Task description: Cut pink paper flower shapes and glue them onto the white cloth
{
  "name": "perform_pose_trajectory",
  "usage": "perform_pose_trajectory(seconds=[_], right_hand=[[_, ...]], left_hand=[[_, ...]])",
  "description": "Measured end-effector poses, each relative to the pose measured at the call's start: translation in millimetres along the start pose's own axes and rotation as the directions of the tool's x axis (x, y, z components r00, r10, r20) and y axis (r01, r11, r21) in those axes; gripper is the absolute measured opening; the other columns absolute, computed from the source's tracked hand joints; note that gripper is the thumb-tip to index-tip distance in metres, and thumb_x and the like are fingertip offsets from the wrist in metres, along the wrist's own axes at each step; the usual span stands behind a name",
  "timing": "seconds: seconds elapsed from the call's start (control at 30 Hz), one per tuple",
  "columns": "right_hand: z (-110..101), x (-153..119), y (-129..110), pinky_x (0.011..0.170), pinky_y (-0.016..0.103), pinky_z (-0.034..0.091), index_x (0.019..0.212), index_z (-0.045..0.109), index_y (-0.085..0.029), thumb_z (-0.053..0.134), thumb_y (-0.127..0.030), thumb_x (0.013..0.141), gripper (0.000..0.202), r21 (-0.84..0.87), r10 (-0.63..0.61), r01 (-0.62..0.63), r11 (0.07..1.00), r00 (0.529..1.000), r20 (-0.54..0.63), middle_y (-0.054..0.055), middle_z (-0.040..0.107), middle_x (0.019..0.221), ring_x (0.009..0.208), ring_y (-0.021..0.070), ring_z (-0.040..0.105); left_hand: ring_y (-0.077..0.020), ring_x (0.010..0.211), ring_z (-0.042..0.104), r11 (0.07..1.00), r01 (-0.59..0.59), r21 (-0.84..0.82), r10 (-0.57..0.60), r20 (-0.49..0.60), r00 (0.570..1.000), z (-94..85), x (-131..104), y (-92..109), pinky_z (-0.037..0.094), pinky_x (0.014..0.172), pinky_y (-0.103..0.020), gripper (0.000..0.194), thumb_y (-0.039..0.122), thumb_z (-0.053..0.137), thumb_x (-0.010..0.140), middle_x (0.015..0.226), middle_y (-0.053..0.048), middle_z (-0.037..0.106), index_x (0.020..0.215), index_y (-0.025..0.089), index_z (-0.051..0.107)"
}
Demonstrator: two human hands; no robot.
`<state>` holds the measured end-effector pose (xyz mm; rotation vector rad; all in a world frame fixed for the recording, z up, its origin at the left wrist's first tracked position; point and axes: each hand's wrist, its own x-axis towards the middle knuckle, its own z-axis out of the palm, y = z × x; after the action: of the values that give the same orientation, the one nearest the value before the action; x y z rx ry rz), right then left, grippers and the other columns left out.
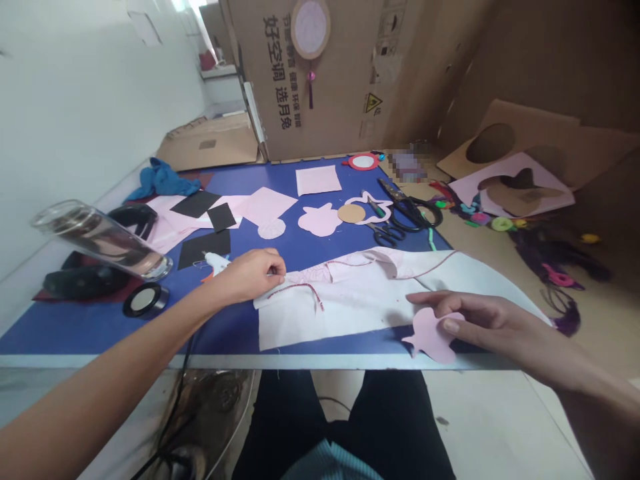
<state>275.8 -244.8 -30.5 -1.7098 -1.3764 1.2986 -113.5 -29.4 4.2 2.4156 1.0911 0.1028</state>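
Observation:
A white cloth (350,303) with red trim lies across the front of the blue table. My left hand (257,273) is closed at the cloth's upper left corner, pinching its edge. Over the cloth's right part, my right hand (470,320) holds a pink paper cutout (434,335) between thumb and fingers, near the table's front edge. Behind the cloth lie another pink cutout (320,220), a tan disc (351,213) and a white-edged star-like outline (385,212).
A glue gun (216,261) lies beside my left hand. At the left a glass bottle (107,240) leans over its round lid (145,299). Scissors (413,208) lie behind the cloth. A cardboard panel (340,87) stands at the back.

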Motion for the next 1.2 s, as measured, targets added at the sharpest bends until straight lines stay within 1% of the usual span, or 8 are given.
perform_pose_trajectory(seconds=[0.27, 0.37, 0.5, 0.67, 0.83, 1.0, 1.13, 1.2], right_hand=[[0, 3, 5, 0.112, 0.056, 0.054, 0.084, 0.079, -0.029, 0.078, -0.070, 0.089, 0.041, -0.010, -0.015, 0.015, 1.000, 1.000, 0.026, 0.006, 0.070, 0.155, 0.150, 0.0459, 0.056], [1, 2, 5, 0.112, 0.055, 0.054, 0.084, 0.079, -0.029, 0.080, -0.069, 0.089, 0.041, 0.009, -0.024, 0.023, 1.000, 0.999, 0.021, 0.006, 0.071, 0.153, 0.149, 0.0455, 0.057], [1, 2, 3, 0.110, 0.053, 0.055, 0.084, 0.079, -0.028, 0.080, -0.068, 0.090, 0.041, 0.028, -0.020, 0.020, 0.999, 1.000, 0.021, 0.007, 0.071, 0.154, 0.148, 0.0452, 0.057], [1, 2, 4, 0.111, 0.051, 0.053, 0.087, 0.078, -0.027, 0.080, -0.066, 0.092, 0.039, 0.031, -0.023, 0.022, 0.999, 0.999, 0.033, 0.007, 0.070, 0.155, 0.151, 0.0438, 0.054], [1, 1, 3, 0.110, 0.052, 0.054, 0.085, 0.078, -0.026, 0.080, -0.068, 0.090, 0.042, 0.042, -0.019, 0.018, 0.999, 0.999, 0.030, 0.008, 0.069, 0.156, 0.149, 0.0454, 0.056], [1, 2, 2, 0.112, 0.053, 0.052, 0.088, 0.079, -0.026, 0.081, -0.069, 0.090, 0.043, 0.029, -0.023, 0.022, 0.999, 0.999, 0.040, 0.009, 0.069, 0.156, 0.150, 0.0475, 0.054], [1, 3, 5, 0.108, 0.051, 0.053, 0.085, 0.077, -0.026, 0.080, -0.070, 0.089, 0.044, 0.043, -0.019, 0.017, 0.999, 0.999, 0.034, 0.010, 0.070, 0.155, 0.150, 0.0472, 0.054], [2, 2, 4, 0.107, 0.050, 0.054, 0.081, 0.075, -0.025, 0.081, -0.070, 0.088, 0.046, 0.049, -0.020, 0.019, 0.999, 1.000, 0.024, 0.009, 0.073, 0.150, 0.148, 0.0473, 0.056]], left_hand=[[-0.0150, 0.058, 0.048, 0.871, 0.339, -0.355, -0.346, 0.044, 0.937, -19.1, 19, -22, 0.036, 0.059, -0.030, 0.015, 0.036, 0.069, 0.075, 0.063, 0.000, 0.061, 0.071, 0.021, 0.070], [-0.0175, 0.063, 0.053, 0.887, 0.380, -0.261, -0.417, -0.102, 0.903, -23.8, 24, -25, 0.040, 0.063, -0.032, 0.012, 0.031, 0.066, 0.077, 0.068, -0.003, 0.065, 0.071, 0.021, 0.069], [-0.0246, 0.094, 0.068, 0.993, 0.121, -0.002, -0.113, -0.385, 0.916, -11.1, 27, -7, 0.052, 0.088, -0.038, 0.024, 0.036, 0.068, 0.089, 0.113, -0.009, 0.076, 0.105, 0.020, 0.076], [-0.0324, 0.130, 0.063, 0.963, -0.267, 0.029, 0.267, -0.176, 0.947, 28.8, 50, 31, 0.050, 0.109, -0.046, 0.043, 0.031, 0.074, 0.090, 0.144, -0.014, 0.068, 0.132, 0.021, 0.072], [-0.0215, 0.091, 0.069, 0.980, -0.179, -0.090, 0.159, -0.195, 0.968, 43.0, 92, 42, 0.053, 0.088, -0.036, 0.014, 0.011, 0.065, 0.087, 0.098, -0.006, 0.076, 0.080, 0.020, 0.074], [-0.0244, 0.093, 0.071, 0.982, 0.041, -0.184, -0.114, -0.405, 0.907, 23.6, 118, 28, 0.055, 0.088, -0.039, 0.014, 0.012, 0.064, 0.090, 0.104, -0.010, 0.078, 0.096, 0.017, 0.075], [-0.0276, 0.122, 0.068, 0.988, 0.038, -0.147, -0.122, -0.621, 0.774, 14.1, 80, 24, 0.054, 0.106, -0.043, 0.030, 0.014, 0.065, 0.095, 0.137, -0.015, 0.070, 0.124, 0.018, 0.070], [-0.0248, 0.114, 0.071, 0.997, -0.064, -0.052, 0.019, -0.612, 0.791, 23.3, 42, 26, 0.057, 0.102, -0.040, 0.020, 0.016, 0.065, 0.097, 0.124, -0.009, 0.074, 0.114, 0.021, 0.071]])
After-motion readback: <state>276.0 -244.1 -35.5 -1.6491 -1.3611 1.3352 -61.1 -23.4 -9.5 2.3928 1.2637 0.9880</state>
